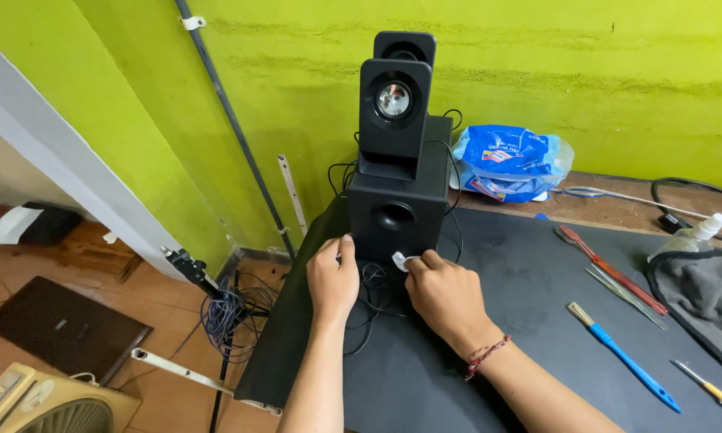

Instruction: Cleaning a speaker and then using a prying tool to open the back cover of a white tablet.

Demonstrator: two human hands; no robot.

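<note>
A black subwoofer box (399,208) stands at the left end of a dark work mat (529,305), with two small black speakers (395,112) stacked on top of it. My left hand (333,277) rests against the box's lower left front corner, fingers curled. My right hand (445,293) pinches a small white piece (399,260) against the lower front edge of the box. Black cables (369,305) lie tangled on the mat between my hands.
A blue plastic bag (509,160) lies behind the box. To the right lie a red-handled tool (609,269), a blue-handled brush (625,357), a grey cloth (709,293) and a spray bottle (693,236). A fan (48,405) and coiled wire (225,309) sit on the floor.
</note>
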